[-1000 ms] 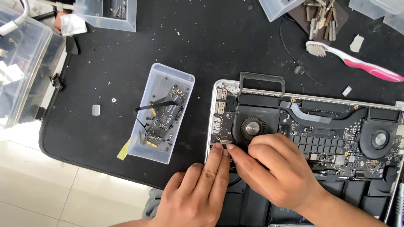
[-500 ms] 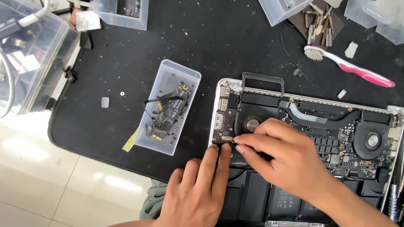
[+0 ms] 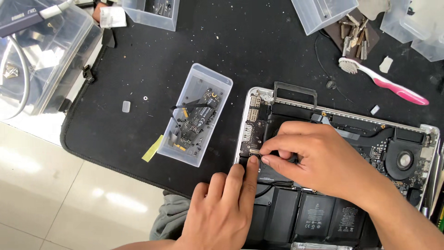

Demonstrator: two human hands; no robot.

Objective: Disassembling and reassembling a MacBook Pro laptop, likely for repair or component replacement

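Pinching at a small connector (image 3: 254, 152) on the laptop's (image 3: 342, 185) left edge, the right hand (image 3: 319, 159) is closed on it w/ thumb & forefinger; the left hand (image 3: 226, 208) is pressed flat just below, holding nothing. The connector could be torn if yanked. Parts tray (image 3: 194, 115) sits left of laptop.

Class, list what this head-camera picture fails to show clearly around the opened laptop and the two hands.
- Left fan in the opened silver laptop: covered by the right hand.
- Part pinched at the fingertips: too small, hidden by the left hand.
- Laptop's lower edge: cut off by the frame.
- Loose parts in the clear plastic tray: too small to identify.
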